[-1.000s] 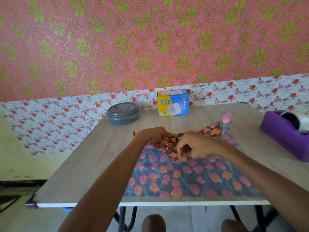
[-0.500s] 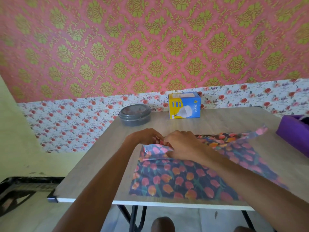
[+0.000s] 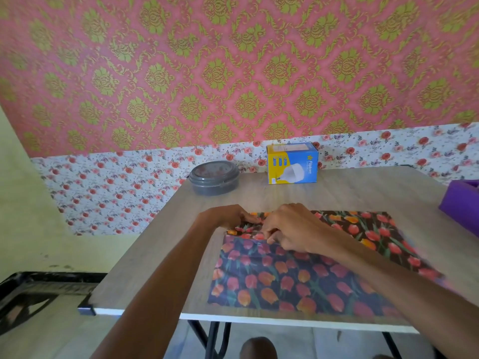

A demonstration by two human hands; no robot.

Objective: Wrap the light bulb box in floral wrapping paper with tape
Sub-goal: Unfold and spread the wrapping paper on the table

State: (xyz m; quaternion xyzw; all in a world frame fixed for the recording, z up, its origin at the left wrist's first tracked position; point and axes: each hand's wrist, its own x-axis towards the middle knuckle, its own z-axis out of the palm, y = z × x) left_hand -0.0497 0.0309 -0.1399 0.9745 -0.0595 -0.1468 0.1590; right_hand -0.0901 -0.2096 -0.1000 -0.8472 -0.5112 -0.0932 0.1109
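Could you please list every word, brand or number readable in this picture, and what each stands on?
"Flipkart": printed sideways on the blue face of the light bulb box.
Smaller line beside it: too small to read.
Print on the box's yellow side: blurred, unreadable.
Grey container, purple holder, wrapping paper: no text visible.

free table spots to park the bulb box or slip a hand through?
Bare table left of the wrapping paper; a strip between paper and the bulb box and grey container; more between box and purple dispenser. Crowded: paper's far-left fold, under left hand and right hand.
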